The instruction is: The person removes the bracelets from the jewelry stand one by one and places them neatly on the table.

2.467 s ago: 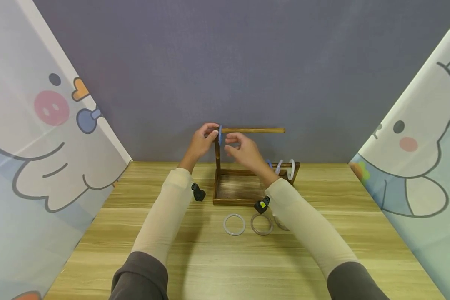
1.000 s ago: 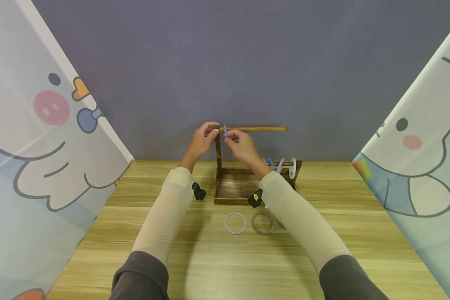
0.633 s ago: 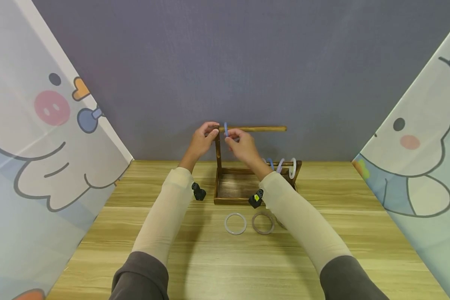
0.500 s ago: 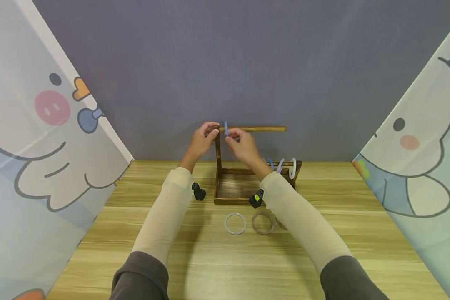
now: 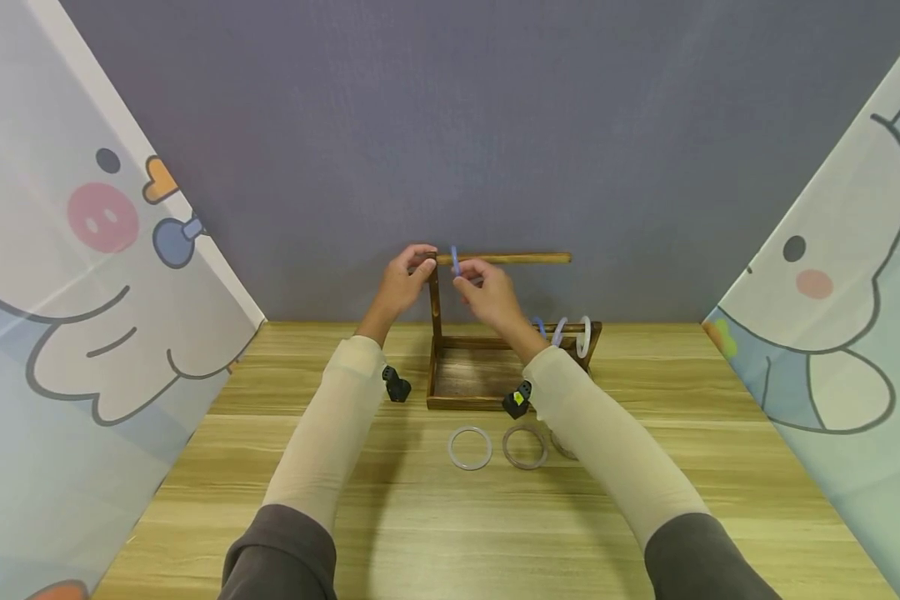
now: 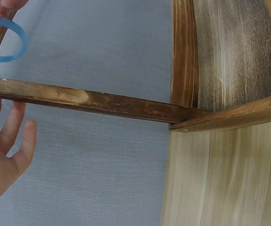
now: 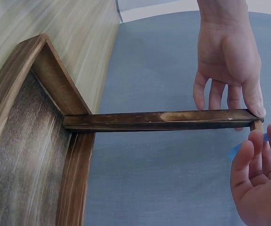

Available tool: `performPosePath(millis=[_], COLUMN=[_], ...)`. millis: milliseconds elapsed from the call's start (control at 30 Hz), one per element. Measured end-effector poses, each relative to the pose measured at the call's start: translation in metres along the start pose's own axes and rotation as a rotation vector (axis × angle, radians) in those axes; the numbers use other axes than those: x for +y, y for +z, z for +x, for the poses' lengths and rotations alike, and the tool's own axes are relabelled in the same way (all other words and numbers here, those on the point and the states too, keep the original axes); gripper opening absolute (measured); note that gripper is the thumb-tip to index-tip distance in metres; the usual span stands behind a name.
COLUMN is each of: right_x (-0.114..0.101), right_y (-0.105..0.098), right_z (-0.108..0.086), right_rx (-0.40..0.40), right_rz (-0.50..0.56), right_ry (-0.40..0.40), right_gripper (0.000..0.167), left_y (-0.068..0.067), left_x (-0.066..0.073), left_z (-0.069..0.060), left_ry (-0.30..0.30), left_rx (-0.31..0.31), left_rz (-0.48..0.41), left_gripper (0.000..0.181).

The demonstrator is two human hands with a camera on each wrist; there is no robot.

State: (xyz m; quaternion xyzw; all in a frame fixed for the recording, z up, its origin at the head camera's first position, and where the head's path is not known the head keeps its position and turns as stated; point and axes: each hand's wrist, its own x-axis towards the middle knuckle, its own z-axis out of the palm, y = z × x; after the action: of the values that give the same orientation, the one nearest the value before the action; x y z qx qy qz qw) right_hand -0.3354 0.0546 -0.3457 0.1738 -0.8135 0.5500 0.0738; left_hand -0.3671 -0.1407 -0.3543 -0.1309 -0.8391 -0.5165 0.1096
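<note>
A wooden bangle rack (image 5: 435,308) stands at the back of the table, with an upright post and a high bar (image 5: 525,258) reaching right. My left hand (image 5: 399,282) holds the post's top corner; in the right wrist view its thumb is at the post's end and its other fingers pass behind. Thumb and fingers of my right hand (image 5: 492,296) pinch a blue bangle (image 5: 455,260), which is around the high bar a little right of the post. In the left wrist view, part of this blue bangle (image 6: 23,42) is cut off by the frame edge.
Several bangles, including a white bangle (image 5: 586,337), hang on the rack's lower bar at the right. On the table (image 5: 450,533) lie a pale bangle (image 5: 451,454), a brown bangle (image 5: 507,457) and another, partly behind my right sleeve. A grey wall (image 5: 495,125) rises behind.
My right hand, earlier apart from the blue bangle, has taken hold of it. The bangle has moved slightly right along the high bar, away from the post. My left hand has stayed in place.
</note>
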Motion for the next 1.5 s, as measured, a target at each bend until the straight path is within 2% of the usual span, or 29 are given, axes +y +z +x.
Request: performPosePath(millis=[233,667,900,1167,1500], right_x=[0.004,0.017,0.02,0.021,0.026], right_y=[-0.005,-0.016,-0.022,-0.03,-0.041], right_z=[-0.003,-0.005,-0.007,-0.007,-0.005], right_rx=[-0.005,0.012,0.023,0.033,0.036], right_rz=[-0.009,-0.006,-0.014,-0.038,-0.01], right_ry=[-0.008,0.026,0.012,0.011,0.031], right_gripper=[0.028,0.029,0.027,0.029,0.03], left_y=[0.001,-0.001,-0.002,-0.003,-0.003], left_x=[-0.001,-0.001,-0.001,-0.001,-0.003], left_z=[0.0,0.0,-0.002,-0.001,-0.001], left_ry=[-0.002,-0.006,-0.013,-0.006,0.01], left_rx=[0.004,0.009,0.006,0.013,0.013], left_rz=[0.003,0.009,0.03,0.031,0.029], left_gripper=[0.035,0.033,0.034,0.034,0.034])
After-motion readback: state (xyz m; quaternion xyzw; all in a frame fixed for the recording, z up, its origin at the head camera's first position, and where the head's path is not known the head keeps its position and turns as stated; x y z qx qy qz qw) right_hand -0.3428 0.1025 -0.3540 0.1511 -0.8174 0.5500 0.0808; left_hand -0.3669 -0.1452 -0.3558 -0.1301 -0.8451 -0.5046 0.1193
